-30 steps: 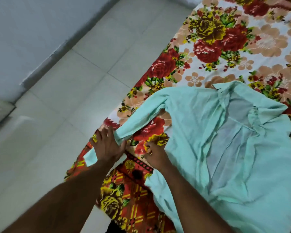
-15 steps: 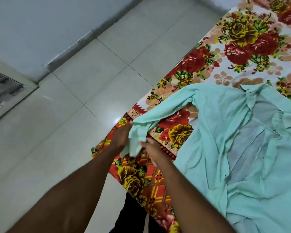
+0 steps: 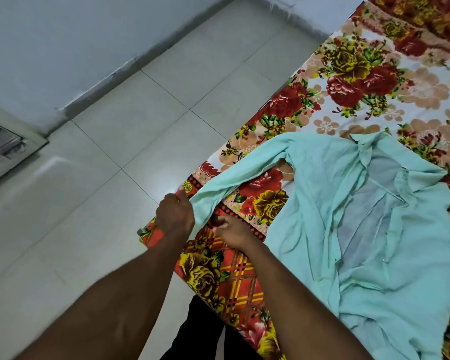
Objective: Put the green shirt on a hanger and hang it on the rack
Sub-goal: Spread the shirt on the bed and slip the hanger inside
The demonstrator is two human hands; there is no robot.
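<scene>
The green shirt (image 3: 353, 219) lies spread open on a floral bedsheet (image 3: 361, 81), collar toward the far side, with its inside showing. One long sleeve stretches out to the left, toward the bed's near corner. My left hand (image 3: 176, 216) is closed around the end of that sleeve at the cuff. My right hand (image 3: 233, 233) sits just to the right of it, fingers pinched at the sleeve's lower edge; whether it holds cloth is hard to tell. No hanger or rack is in view.
The bed's corner (image 3: 151, 235) meets a pale tiled floor (image 3: 109, 178) on the left. A grey wall (image 3: 63, 42) runs along the far side of the floor. A framed panel (image 3: 5, 149) sits low at the left edge. My dark trouser leg (image 3: 205, 331) shows below.
My left hand has gathered the sleeve end and now grips it in a fist. My right hand stays next to it. The view has shifted so the shirt sits further right.
</scene>
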